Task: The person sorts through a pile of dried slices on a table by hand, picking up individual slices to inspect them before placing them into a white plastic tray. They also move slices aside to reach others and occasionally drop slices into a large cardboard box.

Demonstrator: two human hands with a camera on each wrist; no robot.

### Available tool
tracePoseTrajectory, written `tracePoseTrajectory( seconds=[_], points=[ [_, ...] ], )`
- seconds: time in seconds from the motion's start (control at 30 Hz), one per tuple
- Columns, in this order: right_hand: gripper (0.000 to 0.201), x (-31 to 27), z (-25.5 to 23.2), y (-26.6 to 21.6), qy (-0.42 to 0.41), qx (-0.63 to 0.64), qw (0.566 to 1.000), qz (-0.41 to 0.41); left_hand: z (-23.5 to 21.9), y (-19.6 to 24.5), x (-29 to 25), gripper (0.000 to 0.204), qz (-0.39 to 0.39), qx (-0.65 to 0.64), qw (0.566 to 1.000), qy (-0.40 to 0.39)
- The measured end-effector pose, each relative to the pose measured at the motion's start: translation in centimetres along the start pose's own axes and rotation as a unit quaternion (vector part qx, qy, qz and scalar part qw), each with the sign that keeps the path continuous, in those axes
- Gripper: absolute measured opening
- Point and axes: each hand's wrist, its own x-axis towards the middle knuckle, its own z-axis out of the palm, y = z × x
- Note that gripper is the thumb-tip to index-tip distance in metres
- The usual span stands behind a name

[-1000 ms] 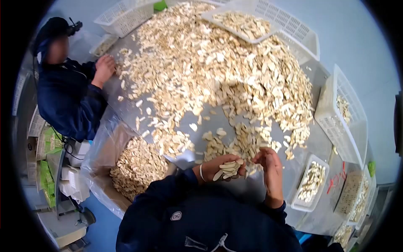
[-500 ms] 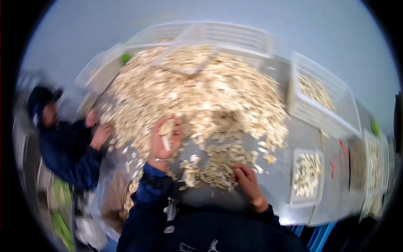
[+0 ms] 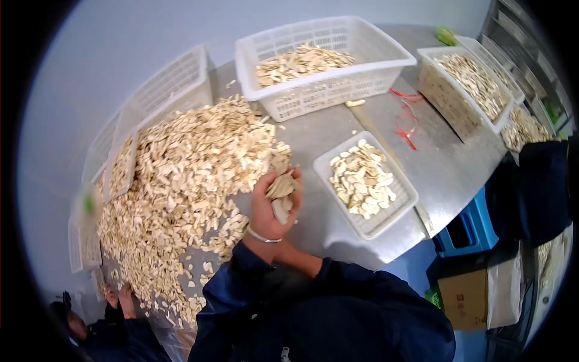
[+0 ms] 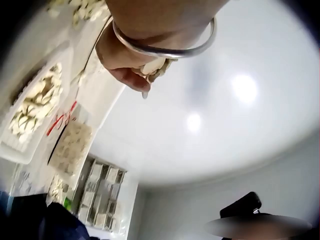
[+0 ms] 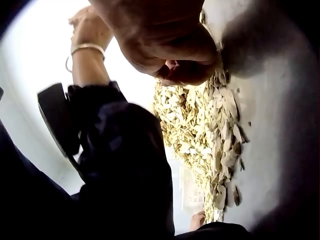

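My left hand [image 3: 268, 208], with a metal bangle at its wrist, holds a small stack of pale dried slices [image 3: 281, 188]. In the left wrist view its thumb and fingers curl round the slices [image 4: 154, 66]. Behind it in the head view, my right hand is hidden and only the right forearm [image 3: 300, 260] shows. The right wrist view has the right hand [image 5: 165, 42] with curled fingers, close over the edge of the heaped slices [image 5: 187, 122]; I cannot tell whether it holds any. A white tray of slices [image 3: 382, 224] lies to the right of the left hand.
A large heap of slices [image 3: 181, 175] covers the table's left side. White crates [image 3: 338, 90] stand at the back, with another bin of slices [image 3: 458, 108] at right. Red string [image 3: 407, 120] lies between them. Another person's hands [image 3: 123, 298] are at lower left; a blue stool [image 3: 467, 229] stands right.
The head view has swung to the right. My left hand, first low near the right hand, reached out over the heap and is now crossed in front of the right forearm, still with slices.
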Motion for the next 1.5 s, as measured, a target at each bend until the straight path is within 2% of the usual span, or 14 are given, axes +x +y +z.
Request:
tracePoseTrajectory(
  seconds=[0.13,0.2,0.3,0.33,0.43,0.53,0.67,0.73,0.87,1.0,1.07,1.13,1.23,1.5],
  points=[
    [0.026,1.1,-0.9,6.2,-0.105,0.111,0.975,0.160,2.1,-6.2,4.9,0.031,-0.020,0.044,0.998,-0.038],
    [0.026,1.6,-1.2,6.7,-0.123,0.115,0.969,0.182,1.8,-8.7,7.1,0.032,-0.029,0.106,0.988,-0.112],
    [0.025,2.4,-1.8,7.2,-0.175,0.089,0.963,0.184,3.2,-12.6,8.7,0.033,0.025,0.150,0.987,-0.055],
    [0.025,2.8,-2.1,7.1,-0.197,0.075,0.961,0.179,2.6,-12.7,9.5,0.037,-0.032,0.195,0.977,-0.082],
    [0.027,2.8,-2.3,5.2,-0.185,-0.006,0.966,0.179,1.7,-13.6,8.2,0.044,0.079,0.230,0.965,-0.103],
    [0.025,2.5,-1.6,8.3,-0.061,-0.051,0.997,0.016,2.3,-9.0,5.3,0.044,0.108,0.274,0.951,-0.093],
    [0.019,1.5,-2.0,-5.1,0.073,-0.044,0.989,0.125,0.1,1.4,-3.0,0.040,0.186,0.334,0.920,-0.081],
    [0.017,2.2,-3.1,-5.1,0.123,0.060,0.977,0.164,-3.5,4.9,-7.6,0.034,0.250,0.313,0.916,0.012],
    [0.016,3.5,-5.2,-7.9,0.178,0.130,0.971,0.090,-12.2,7.5,-16.8,0.028,0.282,0.314,0.893,0.156],
    [0.016,4.4,-7.3,-9.1,0.163,-0.065,0.982,0.065,-15.4,4.6,-22.5,0.027,0.221,0.307,0.885,0.271],
    [0.016,4.8,-7.3,-9.3,0.113,-0.210,0.969,0.059,-15.5,2.9,-23.7,0.027,0.122,0.317,0.900,0.273],
    [0.016,4.9,-6.8,-9.0,0.024,-0.409,0.912,-0.001,-16.7,1.5,-24.2,0.032,0.012,0.344,0.901,0.266],
    [0.016,4.9,-6.3,-8.6,-0.085,-0.571,0.816,-0.028,-17.0,-0.1,-23.5,0.037,-0.030,0.376,0.909,0.176],
    [0.020,6.6,-3.1,-5.8,-0.072,-0.683,0.725,0.054,-21.0,1.8,-20.6,0.032,0.116,0.306,0.926,0.189]
  ],
)
